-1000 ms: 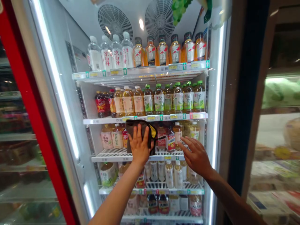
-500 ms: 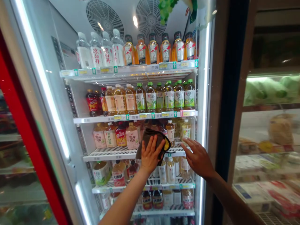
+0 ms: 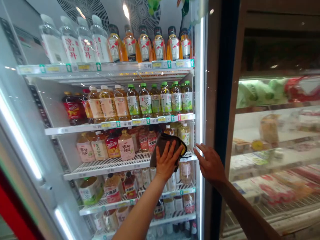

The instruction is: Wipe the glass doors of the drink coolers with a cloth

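Observation:
My left hand (image 3: 168, 160) holds a dark grey cloth (image 3: 160, 153) with a black edge and a bit of yellow, its fingers spread over it. The cloth lies pressed against the glass door of a drinks fridge, in front of the third shelf (image 3: 140, 162). To the right, my right hand (image 3: 211, 164) is raised near the door's right edge. Its fingers are apart with nothing in them; whether they touch the glass I cannot tell. Behind the cloth, part of a row of bottled drinks is hidden.
Clear water bottles (image 3: 53, 41) and amber bottles (image 3: 145, 45) line the top shelf. Green tea bottles (image 3: 145, 101) stand below. A lit strip (image 3: 201, 100) runs down the right side. Farther right is another chilled case (image 3: 275, 116) with packed goods. A red frame (image 3: 15, 206) shows lower left.
The view has shifted, so the fridge sits farther left and appears larger. My left hand and the cloth have moved right across the glass, nearer my right hand.

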Action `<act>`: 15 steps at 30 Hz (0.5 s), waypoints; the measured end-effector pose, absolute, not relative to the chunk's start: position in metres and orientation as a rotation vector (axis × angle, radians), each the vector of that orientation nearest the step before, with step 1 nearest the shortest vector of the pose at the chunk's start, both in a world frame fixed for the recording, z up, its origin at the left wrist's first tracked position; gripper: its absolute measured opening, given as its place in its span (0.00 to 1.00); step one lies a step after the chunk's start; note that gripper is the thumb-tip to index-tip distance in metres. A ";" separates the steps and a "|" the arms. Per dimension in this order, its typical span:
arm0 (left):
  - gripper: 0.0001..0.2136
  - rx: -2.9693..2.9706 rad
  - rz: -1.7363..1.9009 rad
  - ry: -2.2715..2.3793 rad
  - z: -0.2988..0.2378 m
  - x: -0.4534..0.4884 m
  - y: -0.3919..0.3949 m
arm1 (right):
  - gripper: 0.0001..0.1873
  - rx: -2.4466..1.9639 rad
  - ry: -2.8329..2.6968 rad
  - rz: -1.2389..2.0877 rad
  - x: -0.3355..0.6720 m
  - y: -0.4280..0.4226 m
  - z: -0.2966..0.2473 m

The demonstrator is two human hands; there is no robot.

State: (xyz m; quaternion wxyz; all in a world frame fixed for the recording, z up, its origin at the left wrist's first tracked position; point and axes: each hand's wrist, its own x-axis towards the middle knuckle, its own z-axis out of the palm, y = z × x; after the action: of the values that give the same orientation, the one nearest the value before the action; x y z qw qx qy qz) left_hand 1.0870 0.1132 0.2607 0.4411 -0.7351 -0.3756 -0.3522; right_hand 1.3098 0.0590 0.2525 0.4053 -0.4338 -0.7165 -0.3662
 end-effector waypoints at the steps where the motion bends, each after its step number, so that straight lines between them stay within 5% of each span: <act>1: 0.34 -1.800 -0.916 -0.973 0.275 1.101 0.117 | 0.32 -1.110 -1.790 -0.932 1.314 0.058 0.254; 5: 0.37 -1.773 -0.944 -1.001 0.289 1.140 0.122 | 0.33 -1.154 -1.761 -0.952 1.327 0.057 0.250; 11: 0.39 -1.961 -0.691 -0.793 0.217 1.130 0.109 | 0.33 -1.237 -1.844 -0.891 1.346 0.052 0.229; 15: 0.39 -2.024 -0.680 -0.769 0.240 1.157 0.116 | 0.32 -1.212 -1.769 -0.882 1.356 0.045 0.226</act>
State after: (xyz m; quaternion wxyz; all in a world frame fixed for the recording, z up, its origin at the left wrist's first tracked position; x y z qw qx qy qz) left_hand 1.1567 0.1158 0.2401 0.4222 -0.8085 -0.3071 -0.2717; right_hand 1.3563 0.0451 0.2265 0.3998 -0.4792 -0.6994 -0.3485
